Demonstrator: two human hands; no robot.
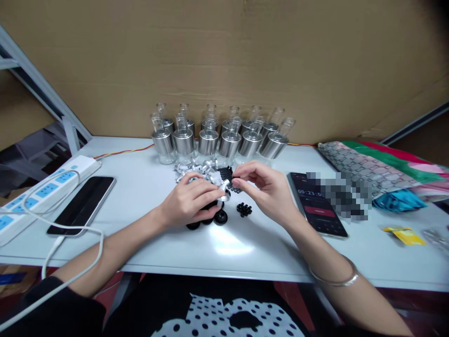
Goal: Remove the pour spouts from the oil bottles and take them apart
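Note:
My left hand [194, 199] pinches a small silvery metal piece [224, 189] between thumb and fingers, above several round black caps [220, 217]. My right hand [257, 185] is just to the right, thumb and index finger pressed together on a small dark part [235, 177]. Beneath and behind the fingertips lie thin black pieces [226, 173] and a pile of silvery parts [182, 171]. A cluster of small black pieces [244, 209] lies on the table below my right hand.
Two rows of glass bottles with steel sleeves [208, 142] stand behind. At left are a power strip [45, 189], a phone [84, 206] and a white cable [100, 252]. A timer phone [317, 206], patterned bag [365, 166] and yellow packet [407, 235] lie right.

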